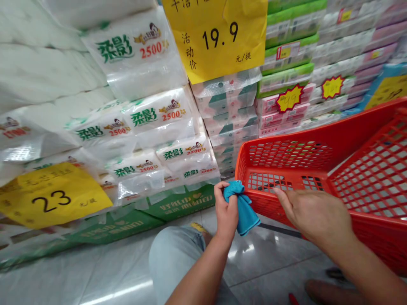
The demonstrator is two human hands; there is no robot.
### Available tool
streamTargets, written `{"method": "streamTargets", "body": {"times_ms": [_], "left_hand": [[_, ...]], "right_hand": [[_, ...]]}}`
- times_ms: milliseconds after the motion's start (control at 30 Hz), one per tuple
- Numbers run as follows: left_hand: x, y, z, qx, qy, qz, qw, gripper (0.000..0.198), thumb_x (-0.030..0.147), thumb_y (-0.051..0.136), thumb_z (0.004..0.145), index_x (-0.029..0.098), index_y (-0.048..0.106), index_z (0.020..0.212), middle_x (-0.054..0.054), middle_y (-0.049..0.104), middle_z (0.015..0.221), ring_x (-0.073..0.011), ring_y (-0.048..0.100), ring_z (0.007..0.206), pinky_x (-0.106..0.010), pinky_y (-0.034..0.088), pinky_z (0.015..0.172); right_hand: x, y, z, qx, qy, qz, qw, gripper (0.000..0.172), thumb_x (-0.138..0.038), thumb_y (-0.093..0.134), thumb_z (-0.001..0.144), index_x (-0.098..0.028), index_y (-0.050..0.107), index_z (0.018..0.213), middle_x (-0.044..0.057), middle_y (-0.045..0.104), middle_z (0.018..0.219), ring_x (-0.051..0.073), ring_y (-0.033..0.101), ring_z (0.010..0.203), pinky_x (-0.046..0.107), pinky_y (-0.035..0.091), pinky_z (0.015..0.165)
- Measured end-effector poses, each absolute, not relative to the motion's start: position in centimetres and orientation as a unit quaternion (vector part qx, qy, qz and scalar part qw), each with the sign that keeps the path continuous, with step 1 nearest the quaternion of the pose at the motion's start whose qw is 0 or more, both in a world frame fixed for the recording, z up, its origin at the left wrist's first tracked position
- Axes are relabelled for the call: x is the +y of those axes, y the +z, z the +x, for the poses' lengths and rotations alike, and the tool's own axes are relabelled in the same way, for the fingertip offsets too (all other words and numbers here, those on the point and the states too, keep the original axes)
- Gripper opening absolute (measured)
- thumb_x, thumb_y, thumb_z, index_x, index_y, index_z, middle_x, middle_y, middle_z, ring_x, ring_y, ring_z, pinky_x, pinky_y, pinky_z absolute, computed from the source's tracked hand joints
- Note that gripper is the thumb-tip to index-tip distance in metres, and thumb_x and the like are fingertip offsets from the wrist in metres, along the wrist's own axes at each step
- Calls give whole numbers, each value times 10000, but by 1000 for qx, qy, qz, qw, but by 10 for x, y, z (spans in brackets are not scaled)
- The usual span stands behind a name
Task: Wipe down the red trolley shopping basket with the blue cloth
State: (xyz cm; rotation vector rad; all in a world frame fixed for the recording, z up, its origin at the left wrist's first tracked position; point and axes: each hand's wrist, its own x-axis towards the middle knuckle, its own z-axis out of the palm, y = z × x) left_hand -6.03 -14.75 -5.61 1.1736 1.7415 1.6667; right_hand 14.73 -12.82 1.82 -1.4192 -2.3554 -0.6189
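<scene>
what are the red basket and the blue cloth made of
The red basket looks like moulded glossy plastic, its grid of square holes cleanly formed. The blue cloth seems a soft woven fabric, bunching in the left hand; the fibre can't be told.

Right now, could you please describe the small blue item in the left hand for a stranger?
Beside the stacked tissue packs, find the red plastic basket. At its near left corner, the person's left hand grips a small teal cloth, bunched on top with a tail hanging down; unlike the packs, it is limp fabric.
</scene>
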Motion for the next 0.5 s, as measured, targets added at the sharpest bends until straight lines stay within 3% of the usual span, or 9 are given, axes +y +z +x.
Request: {"method": "streamTargets", "body": {"times_ms": [233,400,500], "left_hand": [[-121,-43,-69,640,575,472,190,255,131,521,754,230,603,974,-12,642,964,-183,622,951,-332,499,926],[-130,-29,-55,593,552,581,80,302,83,574,721,227,695,957,-20,594,1051,-186,584,1056,-352,487,1007],[-131,-22,-52,577,547,595,120,258,71,589,743,164,693,961,-4,593,997,-168,575,1046,-422,466,1070]], "right_hand": [[-137,8,159,-823,-257,-449,234,466,-320,543,991,-172,602,553,31,589,520,149,536,509,317,261,583],[-144,18,177,-841,-235,-448,192,500,-341,470,1017,-181,598,562,19,602,533,132,515,515,311,266,571],[-140,26,185,-868,-181,-444,131,556,-399,357,1046,-177,632,616,33,636,586,138,546,551,295,288,576]]}}
